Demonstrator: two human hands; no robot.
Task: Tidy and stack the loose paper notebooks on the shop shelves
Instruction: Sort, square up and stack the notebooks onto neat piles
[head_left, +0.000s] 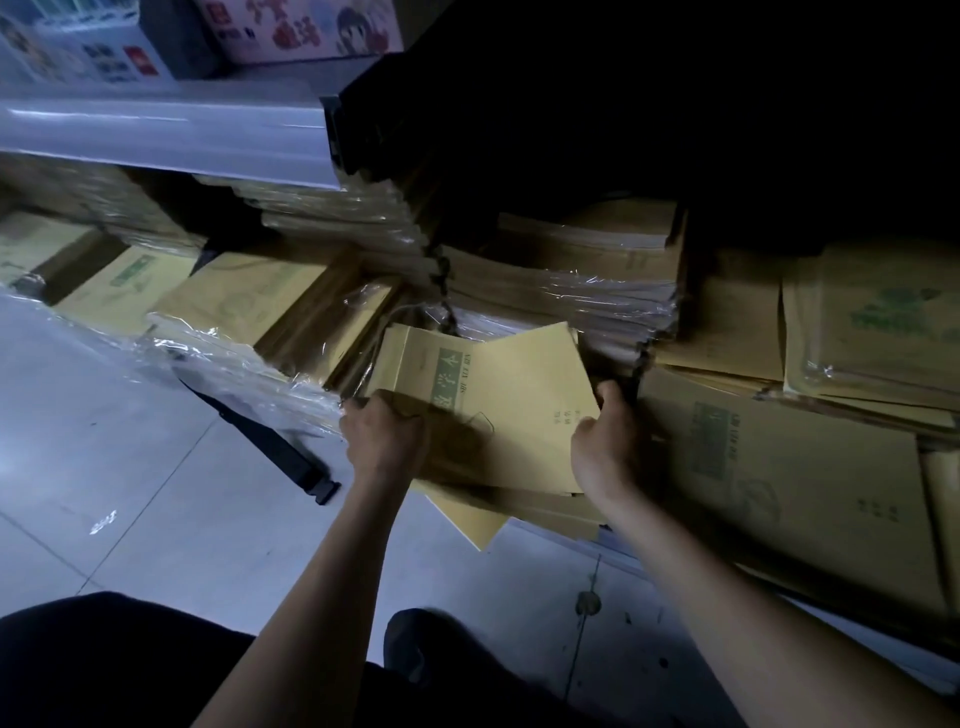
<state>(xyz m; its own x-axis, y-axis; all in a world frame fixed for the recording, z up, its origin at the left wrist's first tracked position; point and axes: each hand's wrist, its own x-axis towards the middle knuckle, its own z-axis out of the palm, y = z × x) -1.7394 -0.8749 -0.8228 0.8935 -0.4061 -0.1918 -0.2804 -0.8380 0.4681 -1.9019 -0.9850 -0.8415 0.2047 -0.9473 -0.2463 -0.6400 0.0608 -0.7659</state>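
The left hand (384, 436) has its fingers curled round the left edge of the loose notebooks (514, 410). The right hand (605, 441) grips the right edge the same way. The bundle sits just in front of the wrapped stack (566, 296), a bit below it. It is thin paper, so probably light, bendy and quick to slide apart. Holding both sides looks best. There are two hands and one bundle. It may hold three or four books, but I cannot count them for sure.

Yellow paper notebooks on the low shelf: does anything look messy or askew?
The loose yellow paper notebooks between the left hand and right hand are fanned at different angles, one corner jutting over the grey tiled floor, unlike the plastic-wrapped bundles behind.
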